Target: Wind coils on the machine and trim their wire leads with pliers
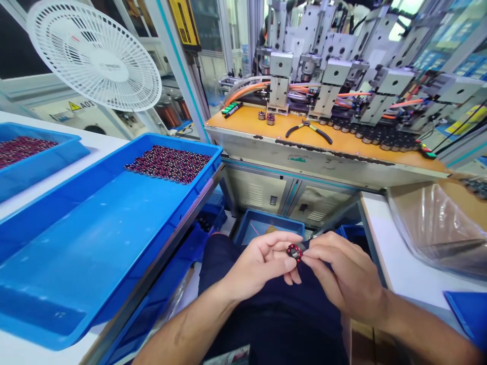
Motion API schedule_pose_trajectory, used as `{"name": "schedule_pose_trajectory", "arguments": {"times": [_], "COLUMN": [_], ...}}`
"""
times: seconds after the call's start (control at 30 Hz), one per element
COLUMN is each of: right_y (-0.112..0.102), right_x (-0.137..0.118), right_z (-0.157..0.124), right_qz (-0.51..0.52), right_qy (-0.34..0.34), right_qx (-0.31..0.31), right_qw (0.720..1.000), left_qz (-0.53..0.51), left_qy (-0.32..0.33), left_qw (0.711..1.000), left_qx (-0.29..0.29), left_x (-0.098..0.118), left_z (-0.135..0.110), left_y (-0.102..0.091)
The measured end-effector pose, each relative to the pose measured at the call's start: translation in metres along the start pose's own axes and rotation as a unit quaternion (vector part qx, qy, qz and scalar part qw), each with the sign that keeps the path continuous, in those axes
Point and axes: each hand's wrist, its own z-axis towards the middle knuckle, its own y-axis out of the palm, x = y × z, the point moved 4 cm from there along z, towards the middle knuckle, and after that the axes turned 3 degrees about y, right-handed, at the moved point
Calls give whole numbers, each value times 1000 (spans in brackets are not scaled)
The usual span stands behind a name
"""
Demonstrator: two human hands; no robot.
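Note:
Above my lap, my left hand (266,258) grips a small round motor stator (294,252) wound with dark red wire, its thumb and fingers around the edge. My right hand (340,271) meets it from the other side, thumb and forefinger pinched together at the stator's rim. Whether a wire end lies in that pinch is too small to make out. To the left, a long blue tray (114,228) holds many similar stators (171,163), packed in its far end.
A winding machine (335,71) stands behind an orange worktop (243,115) bearing pliers (309,131), two stators (266,117) and a row of dark parts (373,134). A white fan (95,58) is at back left. Clear plastic (437,228) lies right; a blue bin (266,225) sits below.

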Motion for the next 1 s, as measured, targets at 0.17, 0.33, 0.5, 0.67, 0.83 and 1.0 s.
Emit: {"name": "schedule_pose_trajectory", "arguments": {"times": [0.17,0.33,0.5,0.67,0.83,1.0], "right_y": [2,1,2,5,12,34], "right_x": [0,-2,1,3,1,6], "right_z": [-1,-1,-1,-2,-9,-21], "right_qz": [-5,-2,21,82,147,353], "right_qy": [-8,12,71,112,193,379], "right_qx": [-9,1,23,46,102,48], "right_qw": [1000,1000,997,989,965,854], "left_qz": [38,27,31,54,120,162], "left_qy": [-60,11,111,224,305,298], "left_qw": [996,998,993,973,943,939], "left_qx": [-62,-55,3,27,59,59], "left_x": [-3,-1,6,12,14,16], "left_z": [0,0,-5,-7,-7,-8], "left_y": [-2,-2,2,6,5,-4]}}
